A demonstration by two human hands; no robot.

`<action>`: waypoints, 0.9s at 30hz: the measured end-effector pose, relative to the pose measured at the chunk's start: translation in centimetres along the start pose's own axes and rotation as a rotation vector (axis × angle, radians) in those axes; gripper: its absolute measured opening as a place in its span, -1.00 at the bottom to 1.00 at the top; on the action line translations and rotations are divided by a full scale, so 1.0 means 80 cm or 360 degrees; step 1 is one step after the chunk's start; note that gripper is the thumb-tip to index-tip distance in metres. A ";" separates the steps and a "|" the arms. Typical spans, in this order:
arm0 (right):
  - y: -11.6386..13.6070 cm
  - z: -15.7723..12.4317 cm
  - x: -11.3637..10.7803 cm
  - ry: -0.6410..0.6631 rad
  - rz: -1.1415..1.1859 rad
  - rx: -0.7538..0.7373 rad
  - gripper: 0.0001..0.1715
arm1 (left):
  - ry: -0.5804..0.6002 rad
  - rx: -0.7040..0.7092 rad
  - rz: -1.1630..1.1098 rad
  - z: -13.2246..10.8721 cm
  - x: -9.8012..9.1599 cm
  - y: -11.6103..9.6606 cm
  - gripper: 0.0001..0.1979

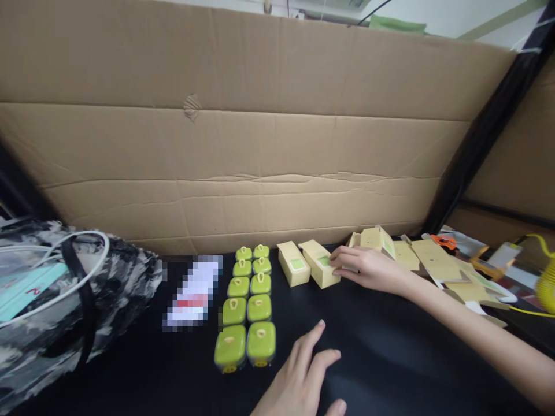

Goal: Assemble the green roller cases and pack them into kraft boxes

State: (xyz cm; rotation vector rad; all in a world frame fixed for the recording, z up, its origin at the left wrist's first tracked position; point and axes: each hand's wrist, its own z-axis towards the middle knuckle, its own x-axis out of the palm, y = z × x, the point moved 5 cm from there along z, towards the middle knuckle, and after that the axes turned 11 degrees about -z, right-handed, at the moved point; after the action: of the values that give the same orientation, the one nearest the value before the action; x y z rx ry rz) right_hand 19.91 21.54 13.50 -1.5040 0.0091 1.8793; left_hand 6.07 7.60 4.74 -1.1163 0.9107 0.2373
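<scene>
My right hand (pixel 366 267) reaches in from the right, its bent fingers closed at the right side of a small cardboard box (pixel 313 259) with a green label. A similar box (pixel 289 259) stands just left of that one. My left hand (pixel 299 378) is open at the bottom of the view, fingers spread, holding nothing above the black table (pixel 373 358). Left of it are two rows of small clear containers with green lids (pixel 261 338), each lid bearing a pale loop.
Behind my right hand lie more boxes (pixel 379 238) and flattened cardboard pieces (pixel 437 260). An orange tool (pixel 444 242) and a yellow coiled cord (pixel 546 286) sit far right. On the left are a camouflage bag (pixel 125 277) and a blurred-out flat item (pixel 195 289). A cardboard wall (pixel 277 144) closes the back.
</scene>
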 end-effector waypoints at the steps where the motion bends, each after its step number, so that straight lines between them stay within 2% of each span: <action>1: 0.004 0.000 -0.002 -0.0004 0.0026 0.0011 -0.90 | 0.0026 -0.0013 0.0016 0.000 0.000 -0.001 -0.48; 6: 0.010 0.011 0.010 -0.0010 0.0043 0.0152 -0.89 | 0.0040 -0.0008 0.0027 0.000 -0.002 -0.005 -0.48; 12: 0.033 0.034 0.039 0.0032 0.0095 0.0141 -0.80 | 0.0054 -0.0035 0.0029 0.003 0.004 0.000 -0.48; 18: 0.044 0.046 0.034 0.0000 0.0123 0.0200 -0.70 | -0.0032 0.0035 0.0049 0.000 0.008 0.009 -0.45; 21: 0.019 0.030 0.021 -0.0031 0.0080 0.0365 -0.68 | -0.0032 0.0049 0.0085 -0.001 0.011 0.012 -0.45; 24: -0.027 -0.006 0.009 -0.0058 -0.0020 0.0610 -0.72 | -0.0010 0.0044 0.0095 -0.002 0.013 0.012 -0.45; 27: -0.075 -0.045 0.005 -0.0059 -0.0141 0.0824 -0.56 | -0.0055 0.0073 0.0060 -0.003 0.009 0.008 -0.44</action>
State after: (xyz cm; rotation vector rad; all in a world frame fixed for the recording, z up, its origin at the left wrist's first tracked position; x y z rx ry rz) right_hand 26.11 24.62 14.49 -1.0941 0.3768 1.6672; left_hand 6.02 7.51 3.74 -1.0503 0.9030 0.2643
